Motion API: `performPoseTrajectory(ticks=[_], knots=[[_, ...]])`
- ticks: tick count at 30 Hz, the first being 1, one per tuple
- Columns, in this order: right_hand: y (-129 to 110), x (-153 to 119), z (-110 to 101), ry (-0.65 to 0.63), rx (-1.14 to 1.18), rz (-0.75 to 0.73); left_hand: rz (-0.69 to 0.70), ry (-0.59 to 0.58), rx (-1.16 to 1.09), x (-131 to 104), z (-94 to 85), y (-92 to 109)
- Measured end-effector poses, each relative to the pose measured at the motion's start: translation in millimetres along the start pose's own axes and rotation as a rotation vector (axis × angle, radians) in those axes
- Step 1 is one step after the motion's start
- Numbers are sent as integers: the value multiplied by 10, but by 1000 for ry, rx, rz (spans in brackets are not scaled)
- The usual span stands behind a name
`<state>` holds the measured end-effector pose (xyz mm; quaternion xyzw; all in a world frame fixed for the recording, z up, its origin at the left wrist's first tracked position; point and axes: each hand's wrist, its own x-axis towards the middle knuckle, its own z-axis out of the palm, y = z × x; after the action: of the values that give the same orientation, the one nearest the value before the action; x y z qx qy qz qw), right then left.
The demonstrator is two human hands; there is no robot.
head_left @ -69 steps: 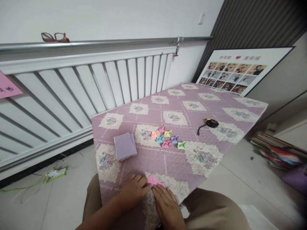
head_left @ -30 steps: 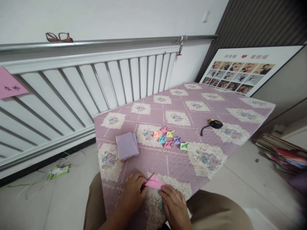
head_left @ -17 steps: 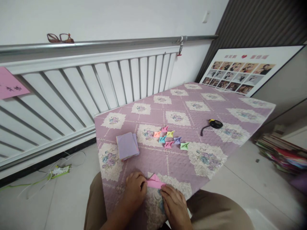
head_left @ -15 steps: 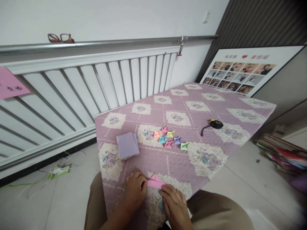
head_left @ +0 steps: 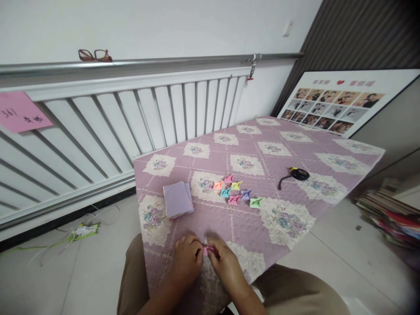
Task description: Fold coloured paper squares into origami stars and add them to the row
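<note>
Low on the table, close to my lap, my left hand and my right hand pinch a small pink folded paper between them. My fingers cover most of it, so its full shape is hidden. Just beyond my left hand lies a stack of square coloured paper with a lilac sheet on top. To the right of the stack, several small folded paper boats in pink, orange, yellow, teal, purple and green sit in a loose cluster.
A floral cloth covers the table. A black tape measure lies at the right. Behind stand a white radiator and a pipe carrying glasses. A photo board leans at the far right; a power strip rests on the floor.
My right hand has moved up and left, closer to my left hand. The long pink strip with a pointed top is now mostly covered by my fingers. The view has shifted slightly.
</note>
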<state>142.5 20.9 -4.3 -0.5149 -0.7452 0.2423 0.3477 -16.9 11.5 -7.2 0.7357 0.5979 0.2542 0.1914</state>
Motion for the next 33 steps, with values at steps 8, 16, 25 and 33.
performPoseTrajectory(ticks=[8, 16, 25, 33], knots=[[21, 91, 36, -93, 25, 25, -15, -47, -22, 5, -57, 15], [18, 113, 20, -130, 50, 85, 6, 68, -119, -68, -20, -61], [20, 126, 8, -150, 100, 115, 55, 42, -60, -75, -2, -23], [45, 118, -6, -189, 136, 101, 31, 45, -79, -70, 0, -12]])
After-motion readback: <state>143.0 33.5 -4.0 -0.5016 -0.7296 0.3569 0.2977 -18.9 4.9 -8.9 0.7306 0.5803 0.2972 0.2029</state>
